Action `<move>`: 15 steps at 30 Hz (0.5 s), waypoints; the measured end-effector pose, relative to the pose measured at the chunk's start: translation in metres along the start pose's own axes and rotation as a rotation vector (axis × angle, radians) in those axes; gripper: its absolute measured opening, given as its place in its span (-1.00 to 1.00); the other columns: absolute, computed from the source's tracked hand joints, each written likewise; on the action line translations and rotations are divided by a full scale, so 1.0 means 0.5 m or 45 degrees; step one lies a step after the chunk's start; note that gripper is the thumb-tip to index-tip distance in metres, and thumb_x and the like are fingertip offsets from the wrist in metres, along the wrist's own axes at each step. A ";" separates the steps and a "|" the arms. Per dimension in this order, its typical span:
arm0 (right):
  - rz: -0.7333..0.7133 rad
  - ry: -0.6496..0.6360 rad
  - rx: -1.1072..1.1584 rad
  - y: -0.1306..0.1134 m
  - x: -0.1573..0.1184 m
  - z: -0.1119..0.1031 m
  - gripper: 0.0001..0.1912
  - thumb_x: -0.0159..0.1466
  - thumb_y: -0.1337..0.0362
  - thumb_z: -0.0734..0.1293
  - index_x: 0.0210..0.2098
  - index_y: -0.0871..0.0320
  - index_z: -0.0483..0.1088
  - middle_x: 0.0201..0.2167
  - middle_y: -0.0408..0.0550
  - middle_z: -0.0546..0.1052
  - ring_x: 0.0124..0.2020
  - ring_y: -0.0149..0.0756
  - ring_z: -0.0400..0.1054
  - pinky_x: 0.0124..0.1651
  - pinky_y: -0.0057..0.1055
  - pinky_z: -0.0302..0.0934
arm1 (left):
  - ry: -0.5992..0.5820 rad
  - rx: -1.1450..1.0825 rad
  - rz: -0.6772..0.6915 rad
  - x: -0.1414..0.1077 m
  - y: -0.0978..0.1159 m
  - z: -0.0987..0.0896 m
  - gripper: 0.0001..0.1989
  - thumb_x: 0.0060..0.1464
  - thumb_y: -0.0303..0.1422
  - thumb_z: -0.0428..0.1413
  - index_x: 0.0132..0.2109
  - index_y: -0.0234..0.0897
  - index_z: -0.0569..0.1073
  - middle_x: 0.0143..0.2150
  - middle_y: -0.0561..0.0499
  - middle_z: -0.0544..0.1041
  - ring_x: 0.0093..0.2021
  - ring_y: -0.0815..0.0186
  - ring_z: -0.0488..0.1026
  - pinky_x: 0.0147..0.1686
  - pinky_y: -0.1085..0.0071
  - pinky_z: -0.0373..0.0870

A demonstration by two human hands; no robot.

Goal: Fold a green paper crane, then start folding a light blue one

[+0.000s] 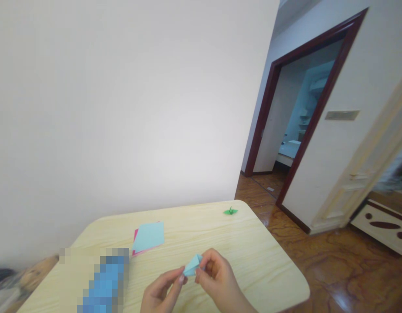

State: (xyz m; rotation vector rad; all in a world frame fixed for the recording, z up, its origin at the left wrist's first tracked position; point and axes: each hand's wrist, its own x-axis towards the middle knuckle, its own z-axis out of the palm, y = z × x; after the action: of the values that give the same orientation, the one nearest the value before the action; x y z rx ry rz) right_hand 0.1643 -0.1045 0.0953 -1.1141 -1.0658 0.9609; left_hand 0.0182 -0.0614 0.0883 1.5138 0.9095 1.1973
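A small piece of folded light-blue paper (192, 266) is held up between both hands, just above the table. My left hand (163, 289) pinches its left, pointed end between thumb and fingers. On the other side, my right hand (217, 276) grips the right edge with thumb and forefinger. The paper shows a crease line and slanted, triangular faces. Part of it is hidden behind the fingers.
Light-blue and pink paper sheets (150, 237) lie stacked on the wooden table (269, 269). A green origami crane (230, 211) sits near the far right corner. A blurred-out blue object (104, 282) is at the left. A white wall (138, 108) borders the table's far edge.
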 end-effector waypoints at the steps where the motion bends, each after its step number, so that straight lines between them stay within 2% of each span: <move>1: 0.002 0.005 0.012 0.004 0.001 0.000 -0.78 0.07 0.25 0.36 -0.48 0.15 0.21 -0.59 -0.21 0.36 -0.54 -0.42 0.26 -0.48 -0.50 0.11 | 0.017 -0.009 -0.005 -0.001 0.001 0.002 -0.65 -0.25 -0.06 0.23 -0.39 -0.26 0.59 -0.48 -0.05 0.63 -0.45 0.21 0.57 -0.38 0.40 0.53; 4: 0.004 0.001 0.064 0.012 0.002 -0.003 -0.76 0.06 0.24 0.38 -0.47 0.15 0.19 -0.58 -0.22 0.36 -0.54 -0.44 0.26 -0.48 -0.51 0.10 | 0.068 -0.032 -0.001 -0.003 0.000 0.005 -0.63 -0.24 -0.05 0.22 -0.37 -0.26 0.58 -0.45 -0.05 0.63 -0.46 0.21 0.57 -0.40 0.41 0.54; 11: 0.017 -0.047 0.201 -0.004 0.003 0.002 -0.68 0.05 0.24 0.40 -0.47 0.13 0.11 -0.58 -0.25 0.37 -0.54 -0.45 0.29 -0.47 -0.50 0.11 | -0.013 0.211 0.147 0.005 -0.014 -0.012 -0.78 -0.16 -0.17 0.21 -0.36 -0.16 0.59 -0.41 0.00 0.64 -0.41 0.24 0.57 -0.34 0.45 0.51; 15: 0.025 -0.058 0.276 -0.013 0.002 0.010 -0.65 0.02 0.24 0.41 -0.41 0.10 0.10 -0.54 -0.27 0.35 -0.51 -0.44 0.29 -0.45 -0.50 0.15 | -0.001 0.220 0.164 0.006 -0.019 -0.011 -0.80 -0.14 -0.19 0.19 -0.38 -0.18 0.59 -0.41 -0.01 0.64 -0.40 0.24 0.57 -0.36 0.45 0.52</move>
State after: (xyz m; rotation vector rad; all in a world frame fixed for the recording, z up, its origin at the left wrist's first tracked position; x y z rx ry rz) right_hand 0.1601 -0.1037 0.1024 -0.9295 -0.9635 1.0944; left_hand 0.0139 -0.0548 0.0804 1.7334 0.9462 1.2351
